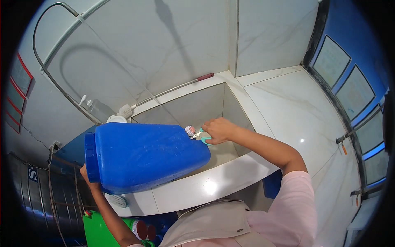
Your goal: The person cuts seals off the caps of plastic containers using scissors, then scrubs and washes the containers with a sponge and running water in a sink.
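A large blue plastic drum [152, 154] lies on its side across the near rim of the sink, its wide screw cap [90, 157] to the left. My left hand [87, 175] is at the cap end and holds the drum there; most of its fingers are hidden behind it. Over the basin, my right hand [218, 131] is closed on scissors [205, 140] with teal handles. Their blades are by the drum's right end. Beside the blades is a small pink and white piece [190, 130], whose kind I cannot make out.
The tiled sink [185, 107] has a long-handled brush [173, 91] on its back ledge. A curved faucet [35, 41] arches above, with a thin pale line running down from it. Clear bottles [96, 108], a scrub brush [117, 200] and a green container [98, 228] are at left.
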Motion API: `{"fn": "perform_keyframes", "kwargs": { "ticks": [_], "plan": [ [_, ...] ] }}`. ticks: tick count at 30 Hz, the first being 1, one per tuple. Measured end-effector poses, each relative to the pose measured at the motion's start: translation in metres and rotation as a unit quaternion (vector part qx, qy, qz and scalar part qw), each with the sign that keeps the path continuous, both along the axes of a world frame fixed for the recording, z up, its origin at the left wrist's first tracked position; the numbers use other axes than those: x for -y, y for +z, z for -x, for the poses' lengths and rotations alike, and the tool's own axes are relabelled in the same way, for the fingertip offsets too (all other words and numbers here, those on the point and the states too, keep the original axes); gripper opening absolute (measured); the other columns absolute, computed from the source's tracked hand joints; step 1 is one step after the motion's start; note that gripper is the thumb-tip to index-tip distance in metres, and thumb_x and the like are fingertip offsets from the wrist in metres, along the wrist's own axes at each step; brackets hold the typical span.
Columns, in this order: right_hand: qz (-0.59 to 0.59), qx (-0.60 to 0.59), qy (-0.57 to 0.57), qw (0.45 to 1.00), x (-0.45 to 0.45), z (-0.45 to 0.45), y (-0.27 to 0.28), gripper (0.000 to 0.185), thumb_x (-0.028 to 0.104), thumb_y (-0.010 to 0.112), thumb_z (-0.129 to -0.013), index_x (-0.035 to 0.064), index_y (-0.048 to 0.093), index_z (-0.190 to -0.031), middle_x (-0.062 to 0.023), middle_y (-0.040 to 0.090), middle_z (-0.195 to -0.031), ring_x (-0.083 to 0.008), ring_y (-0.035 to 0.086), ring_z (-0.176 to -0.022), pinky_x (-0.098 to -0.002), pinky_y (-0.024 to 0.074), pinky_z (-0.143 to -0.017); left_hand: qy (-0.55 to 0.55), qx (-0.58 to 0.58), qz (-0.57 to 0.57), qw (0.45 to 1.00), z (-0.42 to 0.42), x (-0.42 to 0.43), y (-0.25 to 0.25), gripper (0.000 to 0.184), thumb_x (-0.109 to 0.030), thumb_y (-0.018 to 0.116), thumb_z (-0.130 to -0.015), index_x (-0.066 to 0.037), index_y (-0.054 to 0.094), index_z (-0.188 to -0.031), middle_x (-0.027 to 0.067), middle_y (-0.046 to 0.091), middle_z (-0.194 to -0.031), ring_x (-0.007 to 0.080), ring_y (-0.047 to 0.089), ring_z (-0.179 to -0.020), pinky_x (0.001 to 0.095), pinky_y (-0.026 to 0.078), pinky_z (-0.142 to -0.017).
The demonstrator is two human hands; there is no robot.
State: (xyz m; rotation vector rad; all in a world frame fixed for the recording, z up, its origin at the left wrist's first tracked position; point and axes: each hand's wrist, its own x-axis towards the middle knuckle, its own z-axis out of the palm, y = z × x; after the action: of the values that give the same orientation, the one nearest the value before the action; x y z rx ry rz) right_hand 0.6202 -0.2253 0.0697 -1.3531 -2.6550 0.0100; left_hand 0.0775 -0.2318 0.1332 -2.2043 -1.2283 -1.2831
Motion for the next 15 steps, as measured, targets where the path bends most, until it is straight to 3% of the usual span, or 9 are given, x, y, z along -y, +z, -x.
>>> {"fn": "perform_keyframes", "kwargs": {
  "ticks": [2,3,4,5,6,8,11,15],
  "plan": [
    [0.120,-0.105,-0.027,0.987,-0.007,-0.009,0.008,0.028,0.026,0.064,-0.074,0.0024,0.059,-0.089,-0.0180,0.062,-0.084,-0.0346,0.062,-0.079,-0.0430,0.0492,-0.067,-0.003,0.033,0.039,0.999,-0.001,0.002,0.003,0.029,-0.016,0.050,-0.090,-0.001,0.047,-0.065,0.0047,0.046,-0.053,0.0130,0.045,-0.045,0.0304,0.033,-0.043],
    [0.118,-0.105,-0.024,0.987,-0.016,-0.013,0.006,0.028,0.026,0.064,-0.074,0.0024,0.059,-0.089,-0.0180,0.062,-0.084,-0.0346,0.062,-0.079,-0.0430,0.0492,-0.067,-0.004,0.054,0.088,0.995,0.005,0.002,0.001,0.030,-0.017,0.050,-0.089,-0.001,0.046,-0.064,0.0047,0.046,-0.054,0.0127,0.045,-0.046,0.0301,0.032,-0.044],
    [0.116,-0.176,-0.030,0.977,-0.027,-0.018,-0.001,0.029,0.023,0.063,-0.075,0.0018,0.055,-0.093,-0.0189,0.061,-0.086,-0.0357,0.060,-0.079,-0.0423,0.0487,-0.067,-0.001,0.055,0.087,0.995,0.012,0.001,-0.003,0.030,-0.017,0.050,-0.089,-0.001,0.046,-0.064,0.0047,0.046,-0.054,0.0127,0.045,-0.046,0.0301,0.032,-0.044],
    [0.116,-0.248,-0.039,0.961,-0.034,-0.020,-0.012,0.031,0.021,0.062,-0.077,0.0012,0.051,-0.098,-0.0198,0.060,-0.088,-0.0369,0.059,-0.078,-0.0416,0.0482,-0.068,0.001,0.028,0.043,0.999,0.021,-0.003,-0.010,0.030,-0.017,0.050,-0.089,-0.001,0.046,-0.064,0.0047,0.046,-0.053,0.0126,0.045,-0.046,0.0300,0.032,-0.043],
    [0.116,-0.248,-0.041,0.961,-0.036,-0.013,-0.021,0.031,0.021,0.062,-0.077,0.0012,0.051,-0.098,-0.0198,0.060,-0.088,-0.0369,0.059,-0.078,-0.0416,0.0482,-0.068,0.000,0.015,0.021,1.000,0.020,-0.004,-0.012,0.030,-0.017,0.050,-0.089,-0.001,0.045,-0.064,0.0048,0.046,-0.053,0.0126,0.044,-0.046,0.0300,0.032,-0.043],
    [0.244,-0.398,0.065,0.882,-0.044,0.016,-0.039,0.029,0.012,0.059,-0.077,0.0021,0.044,-0.099,-0.0181,0.055,-0.089,-0.0343,0.055,-0.075,-0.0385,0.0445,-0.067,0.003,0.013,0.004,1.000,0.015,-0.004,-0.010,0.030,-0.018,0.051,-0.088,-0.002,0.045,-0.063,0.0048,0.044,-0.052,0.0131,0.044,-0.046,0.0307,0.031,-0.043],
    [0.271,-0.340,0.042,0.899,-0.057,0.041,-0.043,0.024,0.008,0.056,-0.078,0.0027,0.043,-0.097,-0.0170,0.054,-0.082,-0.0331,0.054,-0.071,-0.0386,0.0425,-0.064,-0.009,0.016,-0.013,1.000,0.014,-0.007,-0.007,0.030,-0.019,0.053,-0.086,-0.002,0.044,-0.062,0.0051,0.042,-0.051,0.0142,0.043,-0.044,0.0322,0.030,-0.043],
    [0.224,-0.359,0.045,0.905,-0.057,0.047,-0.042,0.020,0.005,0.055,-0.078,0.0028,0.042,-0.093,-0.0149,0.052,-0.072,-0.0313,0.053,-0.065,-0.0395,0.0411,-0.060,-0.013,0.012,-0.013,1.000,0.025,-0.006,-0.012,0.030,-0.019,0.054,-0.084,-0.003,0.044,-0.061,0.0056,0.040,-0.050,0.0165,0.042,-0.042,0.0337,0.029,-0.043]
  ]
}}
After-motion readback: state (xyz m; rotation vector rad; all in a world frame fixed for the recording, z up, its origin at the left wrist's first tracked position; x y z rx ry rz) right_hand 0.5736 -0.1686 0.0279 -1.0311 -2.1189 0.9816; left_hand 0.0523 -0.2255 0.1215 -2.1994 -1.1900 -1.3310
